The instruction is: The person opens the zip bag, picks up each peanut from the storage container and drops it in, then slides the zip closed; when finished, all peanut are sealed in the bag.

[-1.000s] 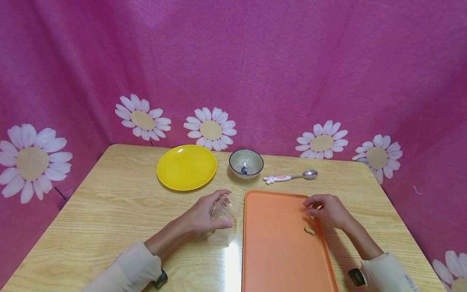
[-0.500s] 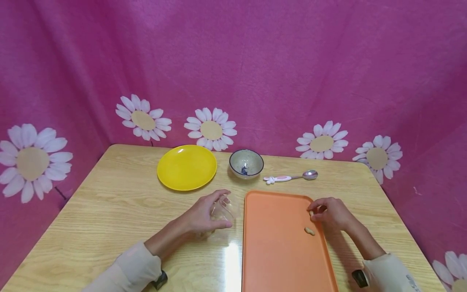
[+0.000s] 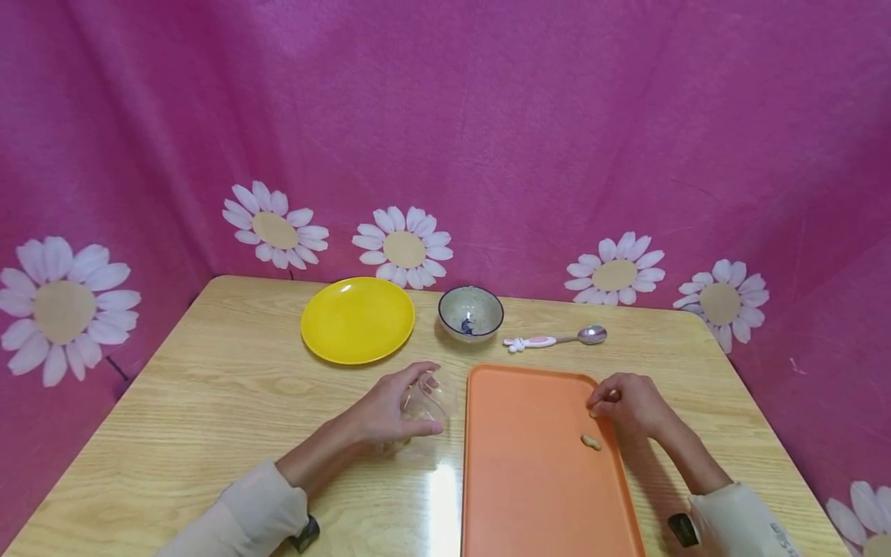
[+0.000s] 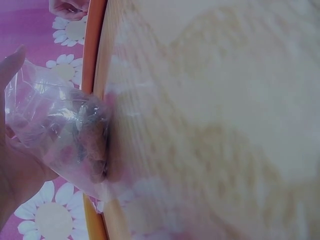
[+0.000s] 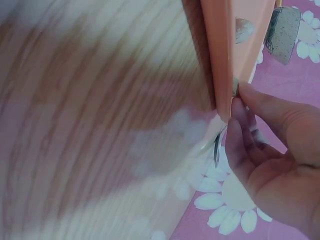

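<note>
My left hand [image 3: 390, 406] holds a clear plastic bag [image 3: 426, 401] on the table, left of the orange tray [image 3: 532, 464], with thumb and fingers curved round its upper part. In the left wrist view, brownish lumps [image 4: 92, 135] lie at the bottom of the bag; their kind is unclear through the film. Over the tray's far right corner, my right hand [image 3: 629, 404] pinches a peanut [image 5: 235, 86] between thumb and fingertips, mostly hidden by them in the head view. Another peanut [image 3: 591, 442] lies on the tray just nearer to me.
Along the back of the table stand a yellow plate [image 3: 357, 321] and a small bowl [image 3: 470, 313] with a dark rim. A spoon [image 3: 554, 339] with a rabbit handle lies beyond the tray. Behind hangs a pink curtain [image 3: 459, 139] with daisies.
My right hand has shifted slightly to the right, and its thumb and fingers have come together on the far peanut. The left hand and bag have stayed put.
</note>
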`<action>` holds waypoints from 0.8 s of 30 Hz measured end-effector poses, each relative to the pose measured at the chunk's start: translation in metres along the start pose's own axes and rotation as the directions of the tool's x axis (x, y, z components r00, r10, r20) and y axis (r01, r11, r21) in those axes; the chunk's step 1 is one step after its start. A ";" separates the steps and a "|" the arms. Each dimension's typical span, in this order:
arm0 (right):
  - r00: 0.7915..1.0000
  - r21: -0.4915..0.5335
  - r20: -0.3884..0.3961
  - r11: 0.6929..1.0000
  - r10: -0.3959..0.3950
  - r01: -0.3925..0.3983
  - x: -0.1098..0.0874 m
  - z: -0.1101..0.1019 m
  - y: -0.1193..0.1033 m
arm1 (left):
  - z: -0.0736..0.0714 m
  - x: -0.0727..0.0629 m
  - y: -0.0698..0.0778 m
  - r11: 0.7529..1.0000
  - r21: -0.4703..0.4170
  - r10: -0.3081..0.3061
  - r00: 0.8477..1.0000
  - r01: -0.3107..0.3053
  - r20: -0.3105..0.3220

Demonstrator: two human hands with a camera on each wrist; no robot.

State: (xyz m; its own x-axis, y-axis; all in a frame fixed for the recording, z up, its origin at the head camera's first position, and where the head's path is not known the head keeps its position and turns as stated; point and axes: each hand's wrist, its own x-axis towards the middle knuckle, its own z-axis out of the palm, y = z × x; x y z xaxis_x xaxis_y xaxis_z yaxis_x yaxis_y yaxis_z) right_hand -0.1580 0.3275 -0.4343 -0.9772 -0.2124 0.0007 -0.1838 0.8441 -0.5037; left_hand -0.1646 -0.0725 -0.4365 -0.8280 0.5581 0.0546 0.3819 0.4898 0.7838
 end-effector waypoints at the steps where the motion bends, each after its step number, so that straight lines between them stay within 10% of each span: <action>1: 1.000 0.001 -0.011 1.000 0.000 0.000 0.000 0.000 0.000 | 0.000 0.000 0.000 1.000 -0.001 0.000 1.000 0.000 -0.001; 15: 0.969 0.043 -0.193 0.985 -0.155 0.166 0.009 0.001 -0.043 | 0.002 -0.001 -0.001 1.000 -0.012 0.007 1.000 -0.008 -0.010; 24: 0.979 0.386 -0.173 0.907 -0.111 0.171 0.024 0.020 -0.096 | 0.004 0.001 -0.003 0.999 -0.020 0.024 1.000 -0.024 -0.003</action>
State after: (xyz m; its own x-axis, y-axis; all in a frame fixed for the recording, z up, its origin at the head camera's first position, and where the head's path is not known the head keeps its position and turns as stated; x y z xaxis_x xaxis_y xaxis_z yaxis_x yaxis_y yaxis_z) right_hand -0.1613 0.2318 -0.4027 -0.9544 -0.2162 0.2059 -0.2926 0.5389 -0.7899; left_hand -0.1653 -0.0707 -0.4412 -0.8198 0.5677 0.0756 0.3934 0.4623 0.7947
